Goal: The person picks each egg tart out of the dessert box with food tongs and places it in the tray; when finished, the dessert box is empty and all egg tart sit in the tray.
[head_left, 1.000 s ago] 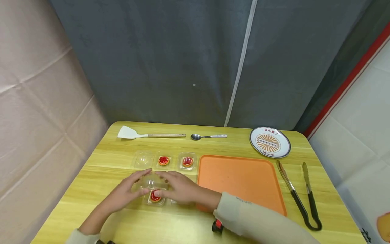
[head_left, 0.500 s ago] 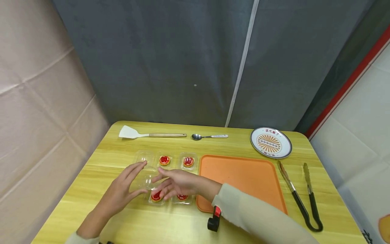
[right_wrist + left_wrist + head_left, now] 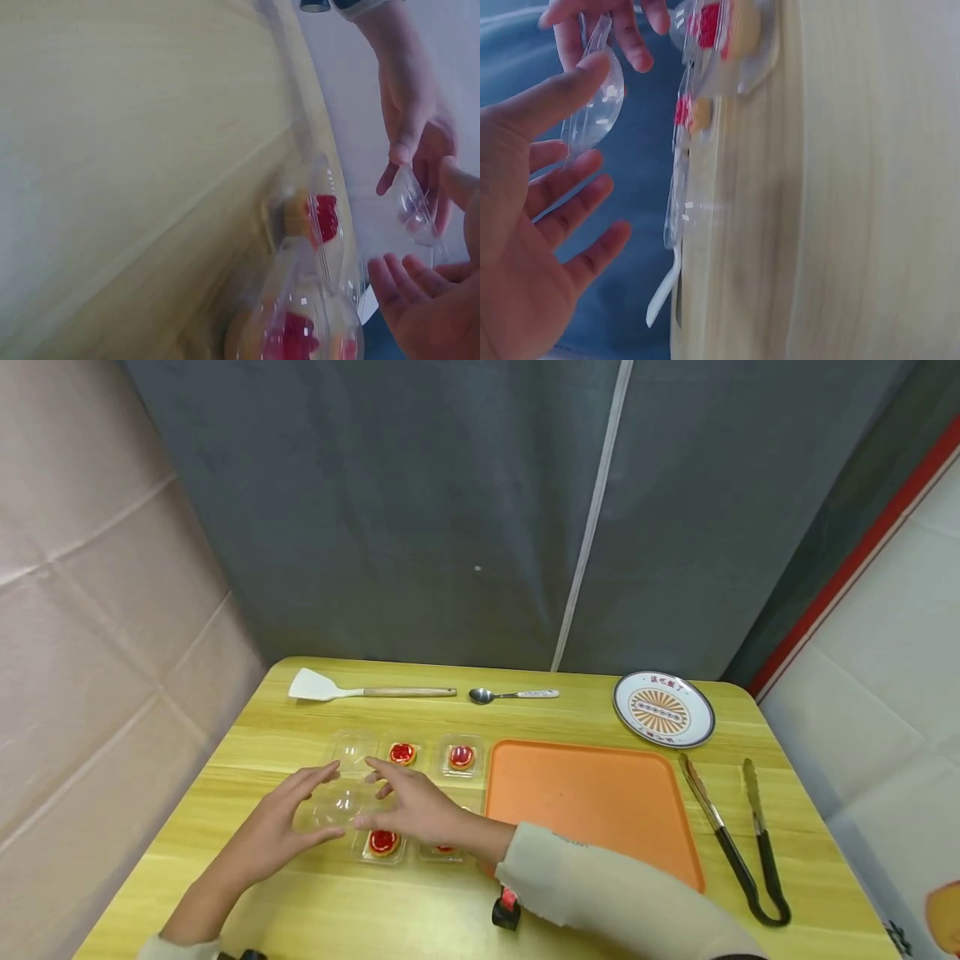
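Note:
Between my two hands is a clear domed plastic lid (image 3: 600,109). My left hand (image 3: 266,835) pinches it, thumb on one edge and fingertips at the opposite edge. The right hand (image 3: 416,806) is at the lid's other side with fingers spread, its thumb overlapping the lid's edge in the head view. Below and right of the lid, a small red-topped tart (image 3: 383,842) sits in a clear plastic box (image 3: 379,860). A second front tart (image 3: 445,849) is partly hidden under the right hand. Behind them are a tart (image 3: 402,754) and another boxed tart (image 3: 461,757).
Another clear domed lid (image 3: 354,750) lies at the back left of the boxes. An orange tray (image 3: 592,802) lies to the right, then metal tongs (image 3: 765,860) and a patterned plate (image 3: 663,708). A white spatula (image 3: 367,689) and a spoon (image 3: 513,695) lie along the back.
The lid has moved left, away from above the front tart, with the left hand. The right hand turned away from the lid half a second ago and has come back beside its edge.

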`<action>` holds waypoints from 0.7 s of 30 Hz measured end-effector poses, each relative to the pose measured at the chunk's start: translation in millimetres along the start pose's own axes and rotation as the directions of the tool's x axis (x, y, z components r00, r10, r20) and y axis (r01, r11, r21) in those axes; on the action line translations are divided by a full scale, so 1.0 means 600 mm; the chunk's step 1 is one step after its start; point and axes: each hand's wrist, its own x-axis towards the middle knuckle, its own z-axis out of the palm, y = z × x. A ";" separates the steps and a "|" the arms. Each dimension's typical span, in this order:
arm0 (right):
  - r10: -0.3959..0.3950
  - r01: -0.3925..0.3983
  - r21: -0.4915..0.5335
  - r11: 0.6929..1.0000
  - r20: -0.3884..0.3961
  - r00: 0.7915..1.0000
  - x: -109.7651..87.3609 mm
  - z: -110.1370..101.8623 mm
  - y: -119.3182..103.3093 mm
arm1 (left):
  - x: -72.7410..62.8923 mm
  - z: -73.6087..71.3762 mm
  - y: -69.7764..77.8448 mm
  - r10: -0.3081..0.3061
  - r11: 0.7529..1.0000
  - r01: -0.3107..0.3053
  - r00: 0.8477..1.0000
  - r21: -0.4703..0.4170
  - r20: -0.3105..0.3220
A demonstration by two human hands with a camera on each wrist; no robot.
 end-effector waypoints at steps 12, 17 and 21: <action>0.008 -0.031 -0.356 0.934 -0.067 0.998 0.032 0.054 -0.028 | -0.029 -0.015 -0.042 -0.159 0.957 0.171 0.985 -0.233 0.069; 0.029 -0.065 -0.395 0.916 -0.095 0.995 0.040 0.068 -0.029 | -0.035 -0.018 -0.057 -0.154 0.955 0.167 0.985 -0.245 0.072; 0.043 -0.085 -0.411 0.908 -0.111 0.993 0.042 0.074 -0.029 | -0.039 -0.017 -0.065 -0.147 0.948 0.164 0.986 -0.273 0.079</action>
